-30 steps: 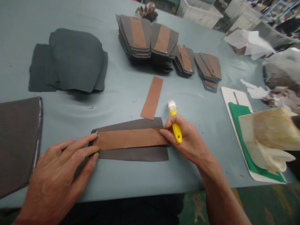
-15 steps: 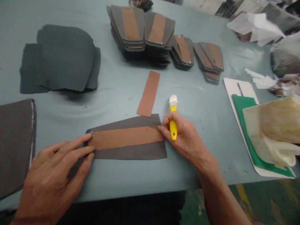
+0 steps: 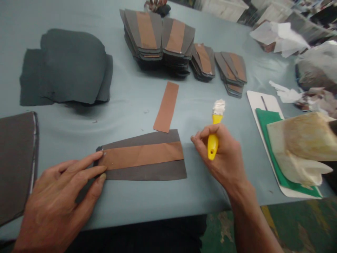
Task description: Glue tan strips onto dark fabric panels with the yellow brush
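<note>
A dark grey panel (image 3: 147, 172) lies flat on the table before me, with a brown strip (image 3: 142, 154) along its middle. My left hand (image 3: 65, 189) rests with outstretched fingertips on the left end of both. To the right of the panel, apart from it, my right hand (image 3: 221, 151) is closed around a brush (image 3: 213, 140) with a yellow handle. The brush's pale, coated bristles point away from me. A loose brown strip (image 3: 166, 107) lies just beyond the panel, its near end close to the panel's far edge.
Stacks of grey panels with brown strips (image 3: 147, 31) stand at the back. Dark fabric pieces (image 3: 73, 66) are piled at the left, above another dark panel (image 3: 15, 165). On the right sit a white board (image 3: 263, 98), a green sheet (image 3: 271, 119) and a stained pale container (image 3: 302, 137).
My right hand has let go of the strip's right end and moved right with the brush. My left hand keeps its place on the panel.
</note>
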